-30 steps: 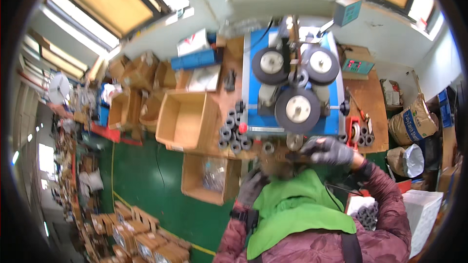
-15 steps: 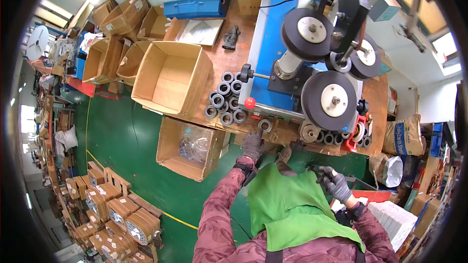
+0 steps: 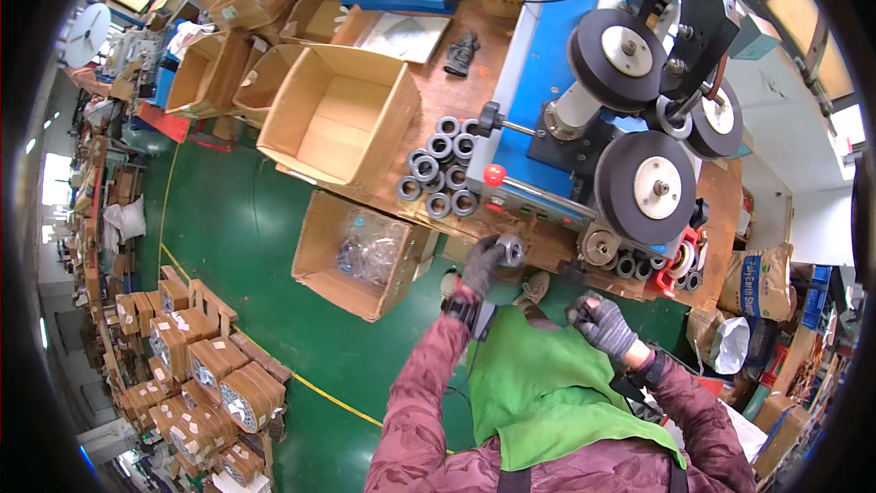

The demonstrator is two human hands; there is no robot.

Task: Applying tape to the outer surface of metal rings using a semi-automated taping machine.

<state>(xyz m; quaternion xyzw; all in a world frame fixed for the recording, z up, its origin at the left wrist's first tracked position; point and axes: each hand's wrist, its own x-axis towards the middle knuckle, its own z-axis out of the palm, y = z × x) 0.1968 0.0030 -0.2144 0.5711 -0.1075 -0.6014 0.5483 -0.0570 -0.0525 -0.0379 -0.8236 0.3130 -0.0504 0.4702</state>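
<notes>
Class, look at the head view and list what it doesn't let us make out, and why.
All in the head view:
1) Anything inside the right hand: its curled fingers hide the palm.
2) The left hand's exact grip on the grey ring: too small and dark.
3) The top of the blue machine: cut off by the upper edge.
4) Part of the far-right black wheel: hidden behind the machine's black arm.

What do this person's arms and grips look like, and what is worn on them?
The left grip and right grip wear dark grey gloves, the right looking finely ribbed. A black, watch-like strap circles the left wrist; a black band shows at the right. Both sleeves are dusky maroon with a mottled, camouflage-like pattern.
</notes>
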